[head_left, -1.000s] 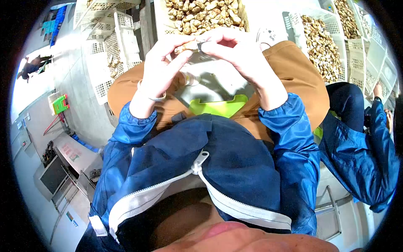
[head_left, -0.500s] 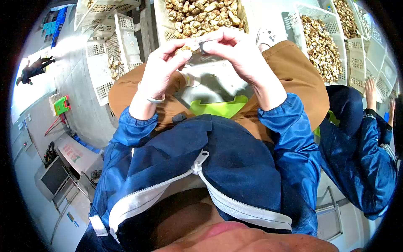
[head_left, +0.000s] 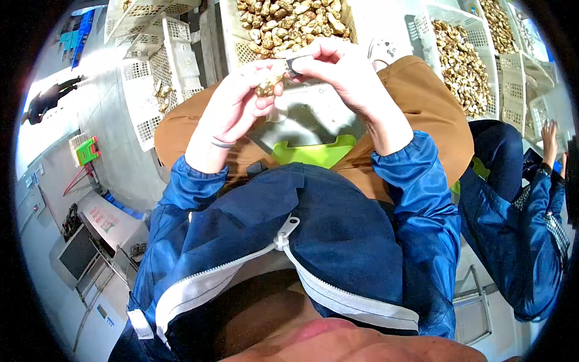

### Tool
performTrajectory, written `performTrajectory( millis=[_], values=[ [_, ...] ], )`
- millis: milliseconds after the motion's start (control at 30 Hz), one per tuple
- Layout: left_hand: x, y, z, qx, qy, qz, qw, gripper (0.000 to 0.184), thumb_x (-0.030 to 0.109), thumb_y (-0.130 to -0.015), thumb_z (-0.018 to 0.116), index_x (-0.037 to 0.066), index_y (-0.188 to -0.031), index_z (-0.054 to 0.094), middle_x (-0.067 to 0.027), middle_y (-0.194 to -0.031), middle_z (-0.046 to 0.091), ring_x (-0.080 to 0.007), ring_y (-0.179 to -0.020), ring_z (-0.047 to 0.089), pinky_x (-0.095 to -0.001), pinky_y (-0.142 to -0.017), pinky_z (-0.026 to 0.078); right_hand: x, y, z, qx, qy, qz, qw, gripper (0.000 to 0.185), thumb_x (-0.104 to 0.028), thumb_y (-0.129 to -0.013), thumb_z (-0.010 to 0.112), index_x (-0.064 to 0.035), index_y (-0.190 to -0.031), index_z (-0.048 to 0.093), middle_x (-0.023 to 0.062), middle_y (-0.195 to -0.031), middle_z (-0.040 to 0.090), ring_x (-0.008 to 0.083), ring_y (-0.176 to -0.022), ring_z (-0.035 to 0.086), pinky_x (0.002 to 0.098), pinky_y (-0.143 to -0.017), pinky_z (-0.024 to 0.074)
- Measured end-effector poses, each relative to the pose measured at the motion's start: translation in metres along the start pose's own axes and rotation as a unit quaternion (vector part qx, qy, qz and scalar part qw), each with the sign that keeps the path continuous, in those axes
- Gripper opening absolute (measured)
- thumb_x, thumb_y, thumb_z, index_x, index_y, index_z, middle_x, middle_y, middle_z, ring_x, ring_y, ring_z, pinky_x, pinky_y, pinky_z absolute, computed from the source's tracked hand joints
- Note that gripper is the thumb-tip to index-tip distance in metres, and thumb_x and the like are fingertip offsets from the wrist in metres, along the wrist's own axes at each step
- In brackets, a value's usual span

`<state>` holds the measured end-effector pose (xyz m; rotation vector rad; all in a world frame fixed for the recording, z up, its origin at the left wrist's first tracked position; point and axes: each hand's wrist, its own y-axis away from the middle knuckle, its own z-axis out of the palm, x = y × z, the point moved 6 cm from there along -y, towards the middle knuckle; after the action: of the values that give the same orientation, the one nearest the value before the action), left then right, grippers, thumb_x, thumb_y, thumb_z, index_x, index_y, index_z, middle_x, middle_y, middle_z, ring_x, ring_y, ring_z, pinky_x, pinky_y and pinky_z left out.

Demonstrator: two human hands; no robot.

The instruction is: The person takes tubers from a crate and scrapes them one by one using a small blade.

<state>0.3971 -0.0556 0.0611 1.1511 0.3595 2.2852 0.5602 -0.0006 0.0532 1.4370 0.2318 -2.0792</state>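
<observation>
My left hand [head_left: 232, 102] pinches a lumpy brown-and-cream piece that looks like a mushroom [head_left: 265, 88] between thumb and fingers. Close against it on the right, my right hand [head_left: 344, 69] is closed on a small dark tool [head_left: 292, 66]; its kind is hard to make out, and the fingers cover most of it. Both hands are raised above my lap, their fingertips almost meeting. Just beyond them stands a white crate [head_left: 231, 36] full of similar mushrooms [head_left: 289, 24].
A bright green plastic piece [head_left: 319, 155] lies between my legs. Crates [head_left: 142, 72] stand at left, and another crate [head_left: 491, 66] holds mushrooms at right. A co-worker [head_left: 512, 229] in a blue jacket sits at my right; another person [head_left: 45, 102] is at far left.
My left fingers have shifted and the mushroom now shows lower and more fully in them. My right hand has barely moved. The co-worker's arms at right have moved.
</observation>
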Motion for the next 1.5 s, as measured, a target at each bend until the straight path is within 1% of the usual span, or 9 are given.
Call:
performTrajectory(
  millis=[167, 267, 500, 667, 967, 1067, 1400, 1433, 1500],
  values=[
    [-0.005, -0.005, -0.004, 0.023, 0.044, -0.002, 0.999, 0.032, 0.015, -0.101, 0.048, -0.005, -0.124, 0.056, -0.0035, -0.082, 0.057, -0.0062, -0.061, 0.042, -0.0194, -0.050, 0.035, -0.005, 0.001, 0.005, 0.017, 0.228, -0.152, 0.961, 0.013, -0.017, -0.087, 0.072, -0.0059, -0.092, 0.070, -0.0020, -0.077, 0.066, 0.0072, -0.068, 0.058, 0.0232, -0.066, 0.0481],
    [-0.012, -0.004, -0.010, 0.023, 0.089, -0.029, 0.995, 0.033, 0.017, -0.102, 0.048, -0.006, -0.125, 0.053, -0.0047, -0.085, 0.057, -0.0061, -0.060, 0.041, -0.0194, -0.049, 0.036, 0.001, 0.003, 0.001, -0.002, 0.122, 0.008, 0.992, 0.016, -0.019, -0.088, 0.073, -0.0042, -0.091, 0.068, -0.0025, -0.081, 0.064, 0.0047, -0.079, 0.058, 0.0217, -0.072, 0.0478],
    [-0.006, -0.003, -0.006, 0.056, 0.033, 0.002, 0.998, 0.036, 0.024, -0.104, 0.046, -0.004, -0.125, 0.054, -0.0048, -0.092, 0.059, -0.0050, -0.060, 0.046, -0.0170, -0.046, 0.037, 0.001, -0.002, 0.005, -0.027, 0.161, -0.132, 0.978, 0.009, -0.011, -0.088, 0.070, -0.0023, -0.090, 0.069, 0.0002, -0.082, 0.067, 0.0065, -0.076, 0.060, 0.0224, -0.069, 0.0491],
    [0.002, 0.003, 0.002, 0.099, -0.188, 0.010, 0.977, 0.029, 0.019, -0.099, 0.059, -0.003, -0.119, 0.061, -0.0029, -0.086, 0.065, -0.0031, -0.060, 0.053, -0.0157, -0.047, 0.044, 0.002, -0.001, -0.002, 0.005, 0.075, -0.040, 0.996, 0.012, -0.013, -0.087, 0.071, -0.0022, -0.089, 0.069, 0.0010, -0.082, 0.067, 0.0073, -0.078, 0.062, 0.0232, -0.069, 0.0498],
    [0.004, 0.001, -0.003, 0.132, -0.221, 0.021, 0.966, 0.029, 0.022, -0.099, 0.057, 0.002, -0.119, 0.061, -0.0029, -0.086, 0.064, -0.0047, -0.062, 0.050, -0.0167, -0.049, 0.038, -0.001, 0.000, -0.001, 0.012, 0.111, -0.041, 0.993, 0.013, -0.013, -0.085, 0.071, -0.0023, -0.091, 0.071, 0.0025, -0.082, 0.069, 0.0081, -0.077, 0.063, 0.0241, -0.070, 0.0504],
    [-0.002, 0.003, -0.005, 0.088, -0.075, -0.012, 0.993, 0.027, 0.023, -0.099, 0.056, 0.002, -0.117, 0.060, -0.0028, -0.084, 0.063, -0.0051, -0.062, 0.050, -0.0166, -0.048, 0.038, 0.001, -0.002, -0.001, 0.003, 0.074, -0.049, 0.996, 0.012, -0.013, -0.085, 0.071, -0.0043, -0.093, 0.071, 0.0020, -0.084, 0.068, 0.0083, -0.077, 0.062, 0.0242, -0.071, 0.0499],
    [0.002, 0.004, 0.004, 0.081, -0.035, -0.011, 0.996, 0.024, 0.026, -0.104, 0.047, 0.006, -0.113, 0.056, -0.0014, -0.073, 0.057, -0.0045, -0.052, 0.040, -0.0178, -0.044, 0.033, -0.013, 0.005, 0.013, -0.005, 0.095, -0.024, 0.995, 0.012, -0.014, -0.085, 0.072, -0.0036, -0.091, 0.071, 0.0011, -0.083, 0.068, 0.0079, -0.077, 0.062, 0.0226, -0.072, 0.0500],
    [0.002, 0.004, 0.005, 0.075, -0.038, -0.013, 0.996, 0.025, 0.026, -0.104, 0.046, 0.005, -0.113, 0.056, -0.0008, -0.072, 0.056, -0.0044, -0.051, 0.039, -0.0181, -0.044, 0.033, -0.018, -0.004, 0.022, -0.020, 0.136, -0.163, 0.977, 0.012, -0.014, -0.086, 0.071, -0.0024, -0.090, 0.070, 0.0004, -0.081, 0.068, 0.0077, -0.078, 0.062, 0.0224, -0.071, 0.0502],
    [-0.002, 0.007, 0.002, 0.066, -0.007, -0.030, 0.997, 0.025, 0.026, -0.103, 0.047, 0.005, -0.111, 0.056, -0.0008, -0.069, 0.055, -0.0053, -0.050, 0.040, -0.0189, -0.044, 0.033, -0.002, -0.003, 0.013, -0.010, 0.086, -0.073, 0.994, 0.011, -0.013, -0.086, 0.071, -0.0028, -0.089, 0.069, 0.0001, -0.079, 0.067, 0.0082, -0.079, 0.062, 0.0236, -0.071, 0.0504]
  ],
)
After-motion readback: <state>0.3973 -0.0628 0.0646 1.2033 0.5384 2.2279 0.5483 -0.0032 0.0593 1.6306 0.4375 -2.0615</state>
